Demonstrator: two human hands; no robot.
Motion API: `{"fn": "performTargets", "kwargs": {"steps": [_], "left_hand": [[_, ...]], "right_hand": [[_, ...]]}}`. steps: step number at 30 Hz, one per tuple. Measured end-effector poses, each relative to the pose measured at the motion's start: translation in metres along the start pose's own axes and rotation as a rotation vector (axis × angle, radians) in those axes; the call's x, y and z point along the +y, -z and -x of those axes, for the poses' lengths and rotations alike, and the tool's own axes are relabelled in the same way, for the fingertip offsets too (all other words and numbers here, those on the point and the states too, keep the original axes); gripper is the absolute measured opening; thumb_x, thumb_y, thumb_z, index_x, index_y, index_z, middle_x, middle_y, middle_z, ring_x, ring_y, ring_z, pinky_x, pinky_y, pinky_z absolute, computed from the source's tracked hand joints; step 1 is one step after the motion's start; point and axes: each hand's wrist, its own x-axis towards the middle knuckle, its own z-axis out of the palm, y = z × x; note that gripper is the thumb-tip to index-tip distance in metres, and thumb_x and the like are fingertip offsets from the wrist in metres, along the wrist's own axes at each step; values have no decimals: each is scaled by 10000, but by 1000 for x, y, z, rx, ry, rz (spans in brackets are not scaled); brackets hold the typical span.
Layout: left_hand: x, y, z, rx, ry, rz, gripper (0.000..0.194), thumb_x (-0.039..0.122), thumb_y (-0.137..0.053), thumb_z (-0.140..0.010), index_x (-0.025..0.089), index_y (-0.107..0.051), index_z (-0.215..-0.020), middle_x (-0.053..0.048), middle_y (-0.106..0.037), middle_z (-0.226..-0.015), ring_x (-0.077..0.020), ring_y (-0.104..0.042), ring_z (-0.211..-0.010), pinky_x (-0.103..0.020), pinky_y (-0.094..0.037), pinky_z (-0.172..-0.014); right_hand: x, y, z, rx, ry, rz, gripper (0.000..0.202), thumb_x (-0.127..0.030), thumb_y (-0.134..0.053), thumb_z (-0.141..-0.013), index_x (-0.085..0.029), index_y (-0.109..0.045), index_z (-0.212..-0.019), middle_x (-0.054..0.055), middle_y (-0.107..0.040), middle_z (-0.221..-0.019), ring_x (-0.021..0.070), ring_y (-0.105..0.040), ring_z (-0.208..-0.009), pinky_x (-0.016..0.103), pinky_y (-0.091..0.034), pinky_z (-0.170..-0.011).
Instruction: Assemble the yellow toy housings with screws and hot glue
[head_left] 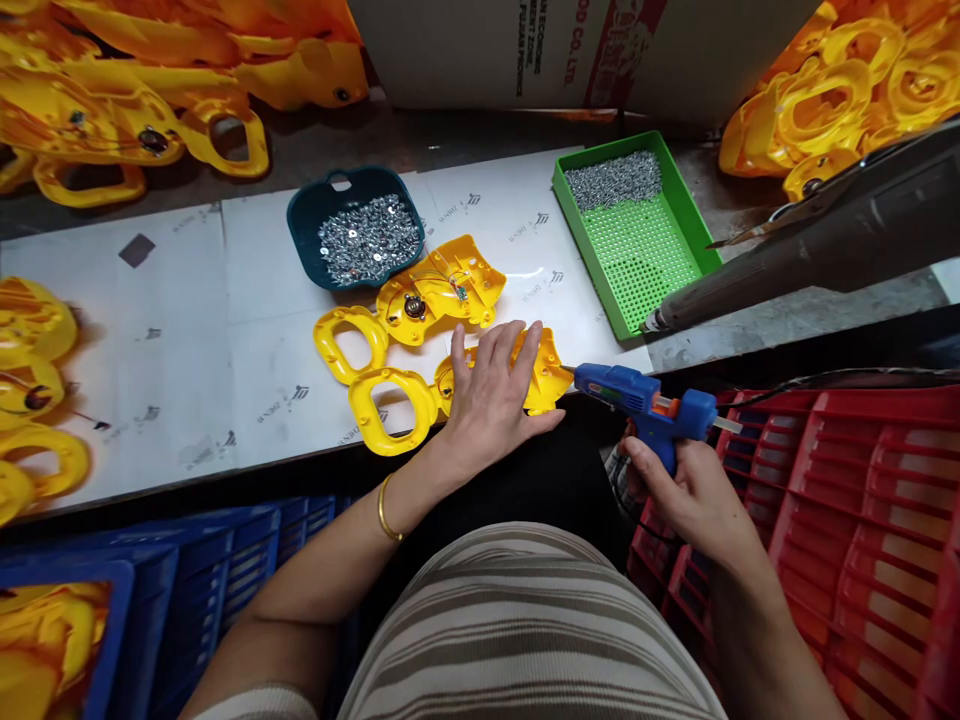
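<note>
My left hand (491, 395) lies with its fingers spread over the nearer yellow plastic shell (391, 410), covering its middle. Just behind it rests a second yellow shell (442, 290), inner side up, with a round dark part and thin wires inside. My right hand (679, 485) is wrapped round the handle of a blue glue gun (645, 405). The gun's nozzle points left, close to the right end of the nearer shell; whether it touches cannot be made out. A glue stick pokes out of the gun's back.
Behind the shells stand a dark teal bin (300, 235) of screws and a green tray (600, 285) of small metal parts. A grey tool (810, 240) reaches in from the right. Yellow shells (37, 390) lie at left. Blue (225, 560) and red crates (840, 500) flank my body.
</note>
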Motion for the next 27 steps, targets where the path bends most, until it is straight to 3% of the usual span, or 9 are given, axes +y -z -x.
{"fn": "performTargets", "kwargs": {"steps": [4, 8, 12, 16, 18, 22, 27], "left_hand": [[-3, -1, -1, -4, 10, 19, 967, 549, -760, -722, 133, -337, -1485, -198, -461, -1445, -376, -409, -1329, -633, -101, -1162], [-6, 1, 3, -9, 5, 25, 989, 546, -786, -702, 135, -341, -1483, -202, -451, -1457, -385, -407, -1320, -636, -129, -1144], [-18, 9, 6, 63, -77, 29, 970, 672, -744, -682, 150, -425, -1434, -198, -462, -1455, -376, -420, -1295, -607, -184, -1128], [-46, 19, -15, 271, -34, 8, 641, 639, -560, -864, 200, -544, -1331, -153, -497, -1428, -317, -429, -1288, -476, -326, -1086], [-61, 22, -34, 323, 50, -39, 644, 624, -538, -884, 193, -505, -1361, -166, -465, -1452, -330, -405, -1312, -478, -330, -1087], [-80, 19, -64, 263, 94, -100, 869, 717, -613, -772, 170, -410, -1416, -209, -453, -1451, -390, -376, -1346, -568, -253, -1119], [-79, 15, -66, 163, 82, -99, 859, 668, -627, -797, 149, -375, -1432, -206, -473, -1437, -391, -383, -1359, -627, -109, -1164]], "right_hand": [[-3, 2, 2, 6, 27, -13, 439, -536, -523, -898, -203, -521, -611, 18, -550, -483, 129, -487, -432, 251, -302, -389], [-4, 6, 4, -141, -47, -409, 337, -502, -533, -919, -179, -602, -850, 8, -608, -544, 136, -542, -440, 241, -412, -428], [-2, 6, 0, -165, 26, -757, 268, -443, -502, -952, -194, -579, -1016, -6, -635, -623, 116, -523, -407, 234, -421, -416], [-8, -2, -23, -65, 124, -572, 285, -431, -559, -934, -165, -616, -1023, 15, -644, -650, 124, -584, -491, 223, -474, -473], [-16, -8, -41, -19, 150, -465, 329, -466, -579, -918, -149, -636, -987, 27, -648, -665, 123, -594, -503, 221, -486, -482], [-32, -15, -73, -11, 172, -382, 418, -534, -556, -909, -143, -646, -1025, 28, -651, -684, 122, -601, -501, 222, -498, -482], [-43, -17, -99, -45, 199, -356, 414, -533, -549, -912, -159, -646, -1062, 25, -661, -694, 123, -610, -503, 222, -517, -487]]}}
